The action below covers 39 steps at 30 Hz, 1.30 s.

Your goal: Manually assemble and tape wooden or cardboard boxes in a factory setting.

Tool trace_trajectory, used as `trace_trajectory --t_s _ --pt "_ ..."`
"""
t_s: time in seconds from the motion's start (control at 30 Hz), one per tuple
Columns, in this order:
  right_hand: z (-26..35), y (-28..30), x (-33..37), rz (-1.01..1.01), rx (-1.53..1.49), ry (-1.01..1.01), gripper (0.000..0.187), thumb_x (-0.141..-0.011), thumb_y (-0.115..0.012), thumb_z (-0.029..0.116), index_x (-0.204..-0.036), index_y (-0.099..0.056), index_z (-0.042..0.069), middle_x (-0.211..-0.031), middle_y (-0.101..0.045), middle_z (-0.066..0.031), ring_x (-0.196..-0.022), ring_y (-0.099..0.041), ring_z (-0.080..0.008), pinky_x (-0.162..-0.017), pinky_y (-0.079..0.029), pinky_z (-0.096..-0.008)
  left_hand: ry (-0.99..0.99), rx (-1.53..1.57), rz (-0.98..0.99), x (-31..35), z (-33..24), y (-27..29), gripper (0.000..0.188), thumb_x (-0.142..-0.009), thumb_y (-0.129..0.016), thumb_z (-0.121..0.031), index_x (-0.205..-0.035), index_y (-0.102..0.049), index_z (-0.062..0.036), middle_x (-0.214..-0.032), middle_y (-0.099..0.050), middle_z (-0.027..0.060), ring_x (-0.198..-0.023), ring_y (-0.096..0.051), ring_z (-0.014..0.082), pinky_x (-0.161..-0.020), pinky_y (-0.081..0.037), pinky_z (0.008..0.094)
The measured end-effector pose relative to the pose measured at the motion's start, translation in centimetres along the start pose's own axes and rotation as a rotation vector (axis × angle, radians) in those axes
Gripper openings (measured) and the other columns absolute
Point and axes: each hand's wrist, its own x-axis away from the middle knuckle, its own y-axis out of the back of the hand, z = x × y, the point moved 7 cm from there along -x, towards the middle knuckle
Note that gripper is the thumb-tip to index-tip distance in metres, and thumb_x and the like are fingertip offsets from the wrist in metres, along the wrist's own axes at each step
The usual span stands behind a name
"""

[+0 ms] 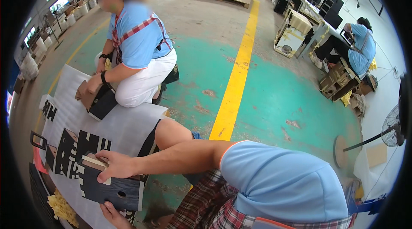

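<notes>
A black wood-grain panel (109,189) with a notched left edge and an oval hole lies tilted before me. My right hand (116,164) reaches across from the right, its thumb and fingers closed around a pale-edged wooden piece (93,161) on the panel's upper part. Low in the view, my left hand (113,215) grips the panel's near edge; its lower part is cut off by the frame. Just beyond stand and lie several black notched panels (66,152) and a flat black one with pale slots (91,142).
White foam sheeting (128,126) covers the work surface. Yellow shreds (61,207) lie at its near left, beside a small black frame (38,140). Opposite, a co-worker (139,44) handles a black box (103,100). Two people sit farther right; a fan (391,128) stands at right.
</notes>
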Motion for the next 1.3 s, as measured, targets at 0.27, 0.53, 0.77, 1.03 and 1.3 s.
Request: trace_trajectory --t_s 0.27,0.53,0.77,1.03,1.3 --pt "-2.1 1.3 -3.7 0.107 0.02 0.021 0.057 -0.086 -0.074 0.038 -0.127 -0.068 -0.001 -0.134 -0.066 -0.0151 -0.116 -0.062 -0.0278 -0.111 -0.041 -0.0371 -0.108 0.414 0.108 0.4 -1.0 0.9 0.018 -0.106 -0.055 -0.018 -0.094 -0.057 -0.0039 -0.087 -0.059 0.0053 -0.073 -0.057 0.0146 -0.068 -0.049 0.0312" --pt "-0.3 2.0 -2.1 0.037 -0.437 -0.207 0.068 -0.088 -0.076 0.036 -0.141 -0.053 0.0 -0.121 -0.065 -0.0115 -0.109 -0.064 -0.0202 -0.094 -0.052 -0.0341 -0.187 0.565 -0.171 -0.5 0.3 6.4 0.014 -0.105 -0.057 -0.014 -0.117 -0.062 -0.0078 -0.1 -0.07 0.0056 -0.072 -0.06 0.0081 -0.064 -0.051 0.0217" --pt "-1.3 0.1 -1.8 0.082 -0.263 -0.105 0.082 -0.084 -0.08 0.028 -0.15 -0.043 -0.004 -0.128 -0.062 -0.0185 -0.114 -0.064 -0.0241 -0.096 -0.051 -0.0351 0.014 0.362 -0.087 -1.4 0.5 0.8 0.031 -0.106 -0.061 -0.033 -0.091 -0.059 -0.0055 -0.068 -0.046 -0.0038 -0.063 -0.041 0.0064 -0.055 -0.038 0.0268" --pt "-1.1 -1.6 -1.4 0.104 -0.187 -0.081 0.084 -0.083 -0.08 0.026 -0.152 -0.042 -0.002 -0.127 -0.063 -0.02 -0.115 -0.062 -0.0245 -0.098 -0.05 -0.0356 0.037 0.413 0.094 -1.4 0.5 -0.3 0.033 -0.102 -0.068 -0.029 -0.087 -0.053 -0.0039 -0.074 -0.054 0.0005 -0.065 -0.051 0.0091 -0.06 -0.047 0.028" --pt "-1.5 -0.6 -2.2 0.114 -0.134 -0.089 0.086 -0.082 -0.081 0.027 -0.152 -0.042 -0.002 -0.127 -0.063 -0.0199 -0.115 -0.062 -0.024 -0.097 -0.05 -0.0356 -0.076 0.415 0.233 -0.8 0.9 0.5 0.015 -0.106 -0.058 -0.016 -0.097 -0.057 -0.0036 -0.084 -0.064 0.0036 -0.072 -0.064 0.0111 -0.065 -0.053 0.0271"
